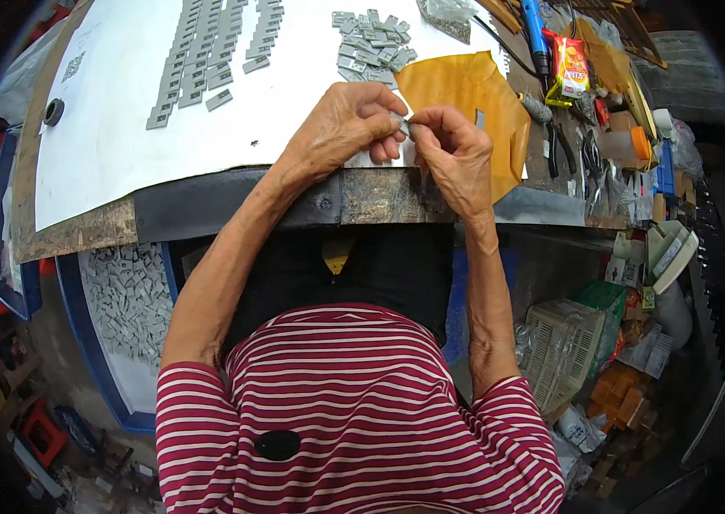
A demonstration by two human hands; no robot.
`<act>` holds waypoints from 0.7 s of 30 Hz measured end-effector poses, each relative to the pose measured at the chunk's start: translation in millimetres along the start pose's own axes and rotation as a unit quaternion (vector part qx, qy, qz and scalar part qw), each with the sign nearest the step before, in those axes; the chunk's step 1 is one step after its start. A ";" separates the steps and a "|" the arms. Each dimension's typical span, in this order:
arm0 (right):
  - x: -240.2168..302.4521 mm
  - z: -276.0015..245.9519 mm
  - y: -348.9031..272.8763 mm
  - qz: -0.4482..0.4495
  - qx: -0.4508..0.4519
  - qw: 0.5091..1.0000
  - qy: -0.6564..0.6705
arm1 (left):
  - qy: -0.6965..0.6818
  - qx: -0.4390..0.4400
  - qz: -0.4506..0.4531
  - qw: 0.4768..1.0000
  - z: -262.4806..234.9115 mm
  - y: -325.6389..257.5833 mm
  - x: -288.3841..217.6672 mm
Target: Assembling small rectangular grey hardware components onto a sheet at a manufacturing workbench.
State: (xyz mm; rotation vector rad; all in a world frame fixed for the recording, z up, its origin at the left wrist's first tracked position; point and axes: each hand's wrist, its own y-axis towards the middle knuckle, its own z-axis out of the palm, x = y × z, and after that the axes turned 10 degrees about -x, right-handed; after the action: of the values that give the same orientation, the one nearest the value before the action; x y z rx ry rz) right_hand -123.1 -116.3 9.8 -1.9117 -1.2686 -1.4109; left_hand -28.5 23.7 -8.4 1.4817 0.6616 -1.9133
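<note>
Together both hands [405, 128] pinch a small grey part [404, 126] above the workbench [234, 206].

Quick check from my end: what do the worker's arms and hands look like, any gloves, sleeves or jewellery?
Both hands are bare: no gloves on the left hand or the right hand, and no rings, watch or bracelets that I can make out. The forearms are bare too. The only clothing is a short-sleeved shirt with red and white horizontal stripes, its sleeves ending above the elbows.

Both hands [405, 137] pinching small grey part [405, 126]
</note>
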 end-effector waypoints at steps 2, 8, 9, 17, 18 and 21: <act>-2.3 1.1 -0.2 -0.034 -0.006 0.999 -0.026 | -0.001 0.000 -0.001 1.000 -0.1 0.2 1.0; -4.5 4.1 -1.5 -0.115 -0.020 0.990 -0.074 | 0.006 -0.005 -0.006 1.000 0.9 -0.6 -1.6; -4.7 4.3 -1.1 -0.151 -0.026 0.984 -0.086 | 0.007 -0.007 -0.008 1.000 1.4 -0.9 -2.4; -0.6 4.5 -1.8 -0.042 -0.004 0.999 -0.021 | 0.029 -0.008 0.007 1.000 1.9 -0.9 -1.4; -1.2 4.6 -1.5 -0.049 -0.005 0.998 -0.026 | 0.041 -0.007 0.014 0.999 1.9 -0.7 -0.8; -2.1 4.6 -0.7 -0.064 -0.005 0.997 -0.040 | 0.048 -0.010 0.014 0.999 1.9 -0.6 -0.8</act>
State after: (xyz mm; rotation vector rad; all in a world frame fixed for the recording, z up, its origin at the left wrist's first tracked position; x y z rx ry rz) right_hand -121.5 -113.3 6.0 -1.9414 -1.4467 -1.4191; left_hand -30.1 22.9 -7.2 1.5695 0.6965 -1.8182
